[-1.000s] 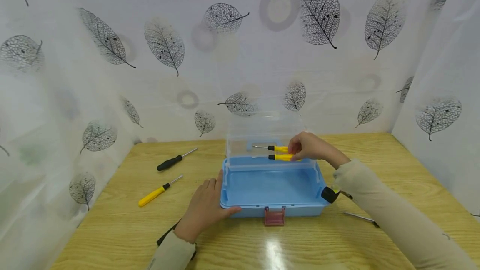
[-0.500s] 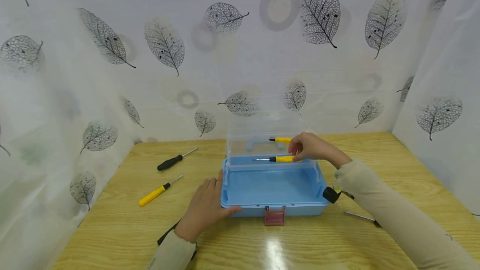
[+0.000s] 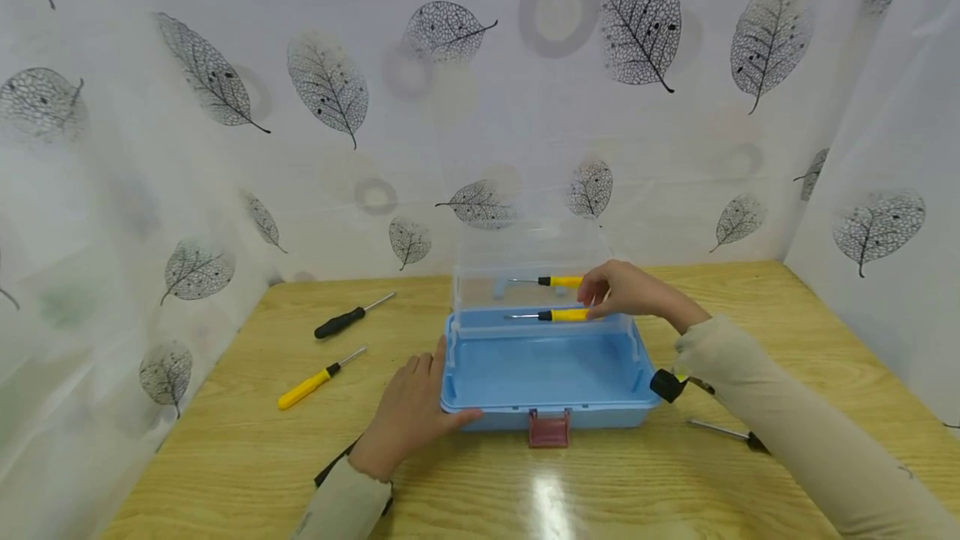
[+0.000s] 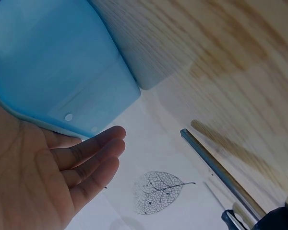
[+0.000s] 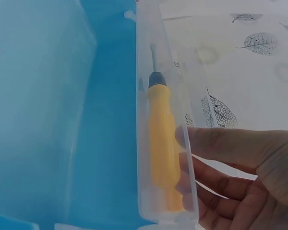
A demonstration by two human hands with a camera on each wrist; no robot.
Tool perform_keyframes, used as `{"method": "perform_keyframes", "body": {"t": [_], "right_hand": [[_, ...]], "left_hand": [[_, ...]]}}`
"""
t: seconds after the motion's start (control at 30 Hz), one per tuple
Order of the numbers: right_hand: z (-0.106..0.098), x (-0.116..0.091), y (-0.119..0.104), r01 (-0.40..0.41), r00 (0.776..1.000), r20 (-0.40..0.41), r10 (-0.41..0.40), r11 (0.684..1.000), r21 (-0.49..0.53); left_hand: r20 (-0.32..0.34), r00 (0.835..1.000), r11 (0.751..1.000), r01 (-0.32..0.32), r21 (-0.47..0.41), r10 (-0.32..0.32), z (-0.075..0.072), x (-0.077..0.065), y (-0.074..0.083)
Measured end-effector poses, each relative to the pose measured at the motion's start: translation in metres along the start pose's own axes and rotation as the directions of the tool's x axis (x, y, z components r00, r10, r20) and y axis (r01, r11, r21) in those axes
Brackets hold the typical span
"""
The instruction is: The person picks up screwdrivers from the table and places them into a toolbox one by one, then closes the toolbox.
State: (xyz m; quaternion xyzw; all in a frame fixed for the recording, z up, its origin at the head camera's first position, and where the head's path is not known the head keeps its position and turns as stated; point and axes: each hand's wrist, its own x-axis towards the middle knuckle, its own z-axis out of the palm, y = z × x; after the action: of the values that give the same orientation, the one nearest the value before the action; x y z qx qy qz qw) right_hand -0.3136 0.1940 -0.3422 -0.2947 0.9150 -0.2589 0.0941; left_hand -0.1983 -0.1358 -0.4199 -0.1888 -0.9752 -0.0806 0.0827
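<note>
A light blue toolbox (image 3: 547,417) sits with its see-through lid (image 3: 480,261) raised behind it. My left hand (image 3: 408,415) rests on the box's left side, fingers extended along the wall and thumb along the front. At the right end of the lid, my right hand (image 3: 626,290) pinches the handle of a yellow screwdriver (image 3: 566,316); a similar yellow screwdriver (image 3: 562,282) shows just above, by the fingers. In the right wrist view, one yellow handle (image 5: 163,134) lies behind clear plastic, with thumb and fingertips at its side.
On the table's left lie a black screwdriver (image 3: 340,323) and another yellow screwdriver (image 3: 303,390). A screwdriver with a metal shaft (image 3: 716,429) lies under the right forearm. A red latch (image 3: 549,430) hangs at the box front. Behind the table hangs a leaf-patterned curtain (image 3: 337,190).
The upper yellow screwdriver has shifted upward, widening the gap to the lower one. My right hand has barely moved; my left hand has stayed on the box.
</note>
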Motion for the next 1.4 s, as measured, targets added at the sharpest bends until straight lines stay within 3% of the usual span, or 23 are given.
{"method": "perform_keyframes", "body": {"t": [0.53, 0.77, 1.07, 1.4], "right_hand": [[-0.003, -0.002, 0.006, 0.004, 1.0, -0.007, -0.003, 0.996, 0.085], [-0.004, -0.008, 0.011, 0.025, 0.999, -0.039, -0.018, 0.985, 0.173], [-0.008, -0.031, 0.016, 0.026, 0.998, -0.069, -0.005, 0.952, 0.304], [-0.01, -0.069, 0.017, 0.007, 0.99, -0.138, 0.035, 0.955, 0.296]], "left_hand": [[0.013, 1.0, 1.0, 0.005, 0.011, -0.005, 0.001, 0.003, -0.002], [0.003, 1.0, 1.0, -0.004, 0.02, 0.004, 0.002, 0.001, -0.002], [0.007, 1.0, 1.0, -0.001, 0.021, 0.001, 0.003, 0.001, -0.001], [0.009, 1.0, 1.0, 0.006, 0.001, -0.006, 0.001, 0.001, -0.001]]}}
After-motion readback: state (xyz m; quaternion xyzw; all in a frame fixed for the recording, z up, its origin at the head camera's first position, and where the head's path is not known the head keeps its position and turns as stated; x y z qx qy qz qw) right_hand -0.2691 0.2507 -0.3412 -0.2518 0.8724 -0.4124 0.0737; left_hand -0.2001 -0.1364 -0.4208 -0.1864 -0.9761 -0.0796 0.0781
